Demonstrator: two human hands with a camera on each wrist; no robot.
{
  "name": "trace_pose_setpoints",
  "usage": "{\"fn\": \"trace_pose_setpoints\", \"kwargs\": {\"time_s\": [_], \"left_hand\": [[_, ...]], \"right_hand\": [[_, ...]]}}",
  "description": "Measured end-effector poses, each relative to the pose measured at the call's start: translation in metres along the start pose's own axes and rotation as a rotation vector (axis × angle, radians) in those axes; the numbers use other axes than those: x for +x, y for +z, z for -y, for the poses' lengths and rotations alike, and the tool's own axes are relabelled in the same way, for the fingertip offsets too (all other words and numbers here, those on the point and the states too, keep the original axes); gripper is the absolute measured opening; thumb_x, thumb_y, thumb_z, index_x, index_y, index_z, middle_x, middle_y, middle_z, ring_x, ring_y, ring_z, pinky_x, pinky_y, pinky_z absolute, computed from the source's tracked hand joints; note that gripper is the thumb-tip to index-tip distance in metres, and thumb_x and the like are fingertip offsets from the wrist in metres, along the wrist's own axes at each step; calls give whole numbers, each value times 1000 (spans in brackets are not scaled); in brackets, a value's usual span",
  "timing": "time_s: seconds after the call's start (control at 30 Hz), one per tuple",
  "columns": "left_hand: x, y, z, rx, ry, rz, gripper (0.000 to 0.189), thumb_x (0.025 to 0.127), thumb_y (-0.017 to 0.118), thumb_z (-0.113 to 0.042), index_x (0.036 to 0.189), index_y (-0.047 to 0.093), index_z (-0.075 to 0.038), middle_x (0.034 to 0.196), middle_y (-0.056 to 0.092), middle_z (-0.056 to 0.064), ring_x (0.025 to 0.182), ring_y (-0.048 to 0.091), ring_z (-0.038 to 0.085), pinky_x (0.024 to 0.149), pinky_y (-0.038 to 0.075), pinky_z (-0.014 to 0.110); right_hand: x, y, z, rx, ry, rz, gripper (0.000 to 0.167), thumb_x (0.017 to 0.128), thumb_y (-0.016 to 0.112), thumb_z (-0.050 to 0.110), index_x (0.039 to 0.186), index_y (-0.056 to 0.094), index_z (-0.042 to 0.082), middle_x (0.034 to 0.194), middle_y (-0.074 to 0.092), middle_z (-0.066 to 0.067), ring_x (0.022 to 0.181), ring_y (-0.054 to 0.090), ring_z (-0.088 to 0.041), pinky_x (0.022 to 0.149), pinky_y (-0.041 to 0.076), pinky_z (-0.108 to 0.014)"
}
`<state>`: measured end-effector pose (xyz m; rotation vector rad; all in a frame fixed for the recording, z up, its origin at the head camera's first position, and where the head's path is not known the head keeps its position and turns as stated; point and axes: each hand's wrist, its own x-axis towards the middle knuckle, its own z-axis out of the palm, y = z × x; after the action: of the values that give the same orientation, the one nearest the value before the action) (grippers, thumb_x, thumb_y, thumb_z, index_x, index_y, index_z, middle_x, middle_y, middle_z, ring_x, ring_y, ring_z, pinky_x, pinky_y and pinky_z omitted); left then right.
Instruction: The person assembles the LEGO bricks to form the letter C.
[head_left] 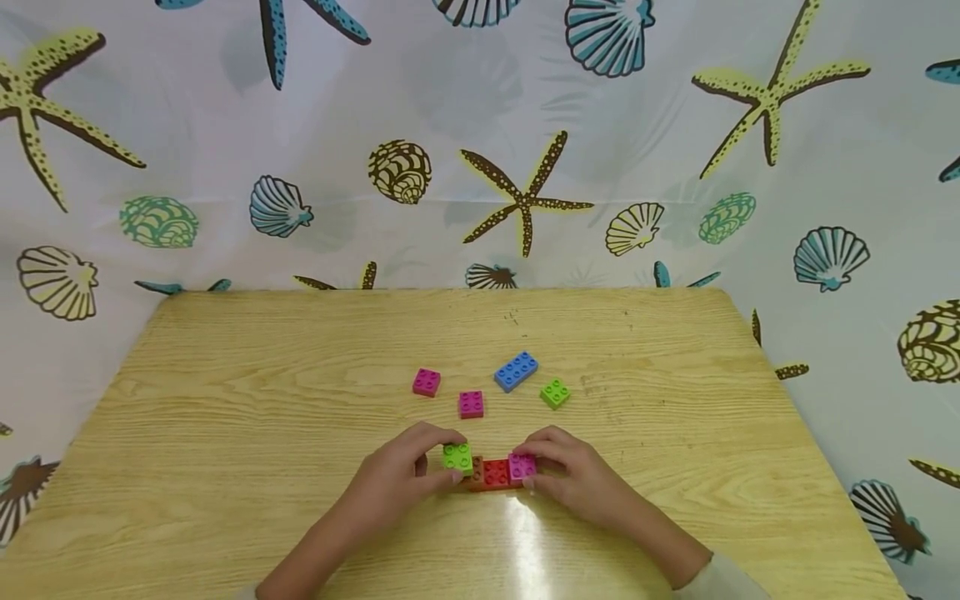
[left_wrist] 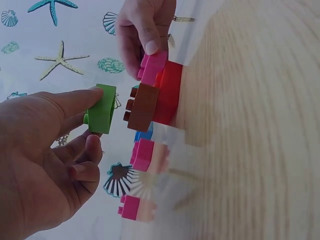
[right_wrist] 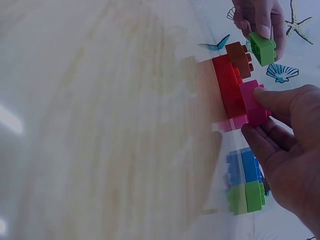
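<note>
My left hand [head_left: 401, 475] pinches a lime green brick [head_left: 457, 458] between thumb and fingers. In the left wrist view that green brick [left_wrist: 101, 109] hangs above a brown brick [left_wrist: 143, 107], with a gap between them. The brown brick sits on one end of a long red brick [head_left: 496, 473] that lies on the table. At the red brick's other end, my right hand [head_left: 577, 475] holds a pink brick [head_left: 522, 467] by its sides. The right wrist view shows this pink brick [right_wrist: 254, 102] on top of the red one [right_wrist: 230, 87], jutting past its end.
Beyond the hands lie two magenta bricks [head_left: 427, 382], a long blue brick [head_left: 516, 372] and a second green brick [head_left: 555, 393]. The wooden table [head_left: 262, 375] ends at a cloth [head_left: 337, 233] printed with shells and starfish.
</note>
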<state>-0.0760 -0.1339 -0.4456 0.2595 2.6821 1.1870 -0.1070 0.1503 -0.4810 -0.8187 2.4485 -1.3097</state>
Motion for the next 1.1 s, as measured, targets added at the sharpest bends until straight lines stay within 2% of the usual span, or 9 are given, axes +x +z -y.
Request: {"fn": "trace_pose_setpoints", "kwargs": {"time_s": [0.17,0.37,0.6,1.1], "left_hand": [[-2,6,-2,28,11,-5,35,88,79,-34,121,67,-38,108,59,-19,67,49,7,56,42,24],[0,11,0,23,11,-4,36,88,78,-33,122,68,-35,110,60,-18,67,49,7,56,42,24],[2,16,3,34,44,-15,36,89,78,-31,123,67,-35,108,59,-20,68,50,5,56,43,24],[4,17,2,37,57,-41,35,85,82,-30,118,71,-35,112,61,-25,71,50,6,60,44,24]], "right_hand": [[1,0,2,-8,-11,-5,34,93,74,14,126,69,19,124,61,7,121,57,-14,104,48,-33],[1,0,2,-9,-9,-6,34,92,74,14,125,69,19,124,61,8,121,57,-14,104,48,-34],[2,0,3,-10,-9,-1,34,93,74,15,126,69,20,125,61,8,122,57,-15,104,48,-33],[3,0,1,-26,-26,-9,34,92,74,13,126,69,17,124,62,5,119,58,-15,101,50,-33]]}}
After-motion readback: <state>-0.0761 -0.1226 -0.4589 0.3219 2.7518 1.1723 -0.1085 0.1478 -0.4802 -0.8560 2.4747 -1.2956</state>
